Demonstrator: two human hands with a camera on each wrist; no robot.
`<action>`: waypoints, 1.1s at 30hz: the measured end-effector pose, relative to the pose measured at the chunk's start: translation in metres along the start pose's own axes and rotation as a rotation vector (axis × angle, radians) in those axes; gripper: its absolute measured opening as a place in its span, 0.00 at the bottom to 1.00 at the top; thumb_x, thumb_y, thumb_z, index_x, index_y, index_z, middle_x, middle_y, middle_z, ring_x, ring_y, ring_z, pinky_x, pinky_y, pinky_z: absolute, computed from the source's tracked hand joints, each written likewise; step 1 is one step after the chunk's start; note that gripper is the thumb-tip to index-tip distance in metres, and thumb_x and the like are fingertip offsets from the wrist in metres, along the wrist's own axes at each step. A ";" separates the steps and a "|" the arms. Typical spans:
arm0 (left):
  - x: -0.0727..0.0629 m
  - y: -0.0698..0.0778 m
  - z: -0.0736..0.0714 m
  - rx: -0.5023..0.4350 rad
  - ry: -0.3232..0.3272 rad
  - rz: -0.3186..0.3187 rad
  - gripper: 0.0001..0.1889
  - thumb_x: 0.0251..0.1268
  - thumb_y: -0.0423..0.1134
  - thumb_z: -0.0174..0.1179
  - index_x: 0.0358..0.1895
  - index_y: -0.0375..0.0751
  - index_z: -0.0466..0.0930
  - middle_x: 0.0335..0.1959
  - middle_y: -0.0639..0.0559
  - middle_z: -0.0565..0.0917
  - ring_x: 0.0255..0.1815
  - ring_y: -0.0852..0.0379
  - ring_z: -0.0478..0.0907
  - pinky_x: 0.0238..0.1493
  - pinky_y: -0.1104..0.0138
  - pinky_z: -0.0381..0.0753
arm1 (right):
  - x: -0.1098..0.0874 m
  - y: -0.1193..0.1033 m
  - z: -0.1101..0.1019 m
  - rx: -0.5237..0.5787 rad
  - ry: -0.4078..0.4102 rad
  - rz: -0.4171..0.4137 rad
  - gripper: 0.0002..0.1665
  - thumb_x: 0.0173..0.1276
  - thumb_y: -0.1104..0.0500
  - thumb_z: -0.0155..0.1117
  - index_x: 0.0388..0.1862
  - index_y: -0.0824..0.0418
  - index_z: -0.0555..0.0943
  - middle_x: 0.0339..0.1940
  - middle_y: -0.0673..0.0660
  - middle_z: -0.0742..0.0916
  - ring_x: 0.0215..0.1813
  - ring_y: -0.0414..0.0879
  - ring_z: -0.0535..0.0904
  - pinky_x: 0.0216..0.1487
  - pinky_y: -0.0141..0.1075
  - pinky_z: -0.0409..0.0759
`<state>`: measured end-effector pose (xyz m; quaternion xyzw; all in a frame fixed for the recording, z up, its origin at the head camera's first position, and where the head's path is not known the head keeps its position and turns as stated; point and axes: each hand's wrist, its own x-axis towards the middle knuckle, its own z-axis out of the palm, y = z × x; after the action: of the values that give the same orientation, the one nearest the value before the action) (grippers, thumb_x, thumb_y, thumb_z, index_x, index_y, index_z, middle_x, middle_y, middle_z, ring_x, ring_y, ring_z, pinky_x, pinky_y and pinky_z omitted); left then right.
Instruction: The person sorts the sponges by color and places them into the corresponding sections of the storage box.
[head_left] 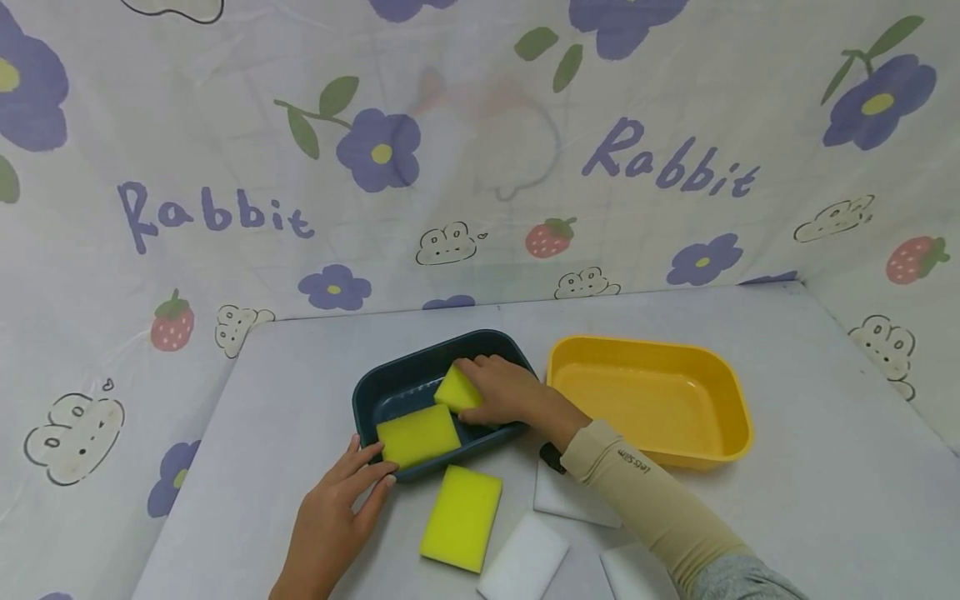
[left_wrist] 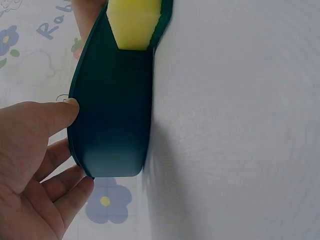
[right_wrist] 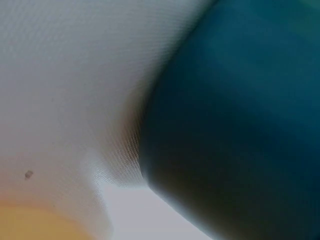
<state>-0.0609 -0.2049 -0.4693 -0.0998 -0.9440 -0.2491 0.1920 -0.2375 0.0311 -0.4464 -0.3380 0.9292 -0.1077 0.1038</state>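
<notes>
A dark teal tub (head_left: 465,457) stands on the table with a yellow sponge (head_left: 418,435) lying in its near left part. My right hand (head_left: 504,390) reaches over the rim and grips a second yellow sponge (head_left: 456,390), tilted, inside the tub. My left hand (head_left: 337,504) holds the tub's near left corner, thumb and fingers at the rim. In the left wrist view the tub's wall (left_wrist: 112,115) shows below a jutting sponge (left_wrist: 134,25). The right wrist view is filled by the blurred tub (right_wrist: 235,130); the hand is out of that view.
A yellow tub (head_left: 645,400) stands right of the teal one. In front lie a yellow sponge (head_left: 461,518) and several white blocks, one white block (head_left: 523,560) beside it, others partly under the right forearm. A patterned curtain (head_left: 480,167) closes off the back.
</notes>
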 end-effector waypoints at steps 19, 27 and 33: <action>-0.001 -0.001 0.002 0.003 -0.002 -0.010 0.10 0.60 0.39 0.74 0.45 0.50 0.90 0.58 0.48 0.83 0.69 0.43 0.71 0.57 0.48 0.79 | -0.003 0.002 -0.002 -0.008 0.005 -0.034 0.50 0.64 0.38 0.70 0.77 0.58 0.62 0.64 0.59 0.77 0.50 0.47 0.74 0.54 0.37 0.78; 0.000 0.001 0.002 0.000 -0.009 -0.010 0.10 0.60 0.39 0.73 0.45 0.50 0.90 0.59 0.48 0.83 0.69 0.43 0.70 0.57 0.47 0.79 | -0.010 0.002 -0.007 -0.003 0.031 -0.050 0.52 0.65 0.38 0.70 0.78 0.59 0.60 0.70 0.59 0.73 0.58 0.49 0.75 0.61 0.41 0.77; 0.000 -0.001 0.002 -0.006 -0.001 -0.006 0.10 0.60 0.39 0.73 0.45 0.50 0.90 0.59 0.48 0.83 0.69 0.43 0.70 0.56 0.47 0.79 | -0.016 -0.002 -0.017 0.021 0.069 -0.081 0.51 0.66 0.38 0.69 0.79 0.57 0.60 0.73 0.59 0.71 0.65 0.52 0.73 0.66 0.45 0.74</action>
<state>-0.0615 -0.2043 -0.4713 -0.0979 -0.9437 -0.2522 0.1906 -0.2283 0.0420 -0.4276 -0.3701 0.9167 -0.1330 0.0706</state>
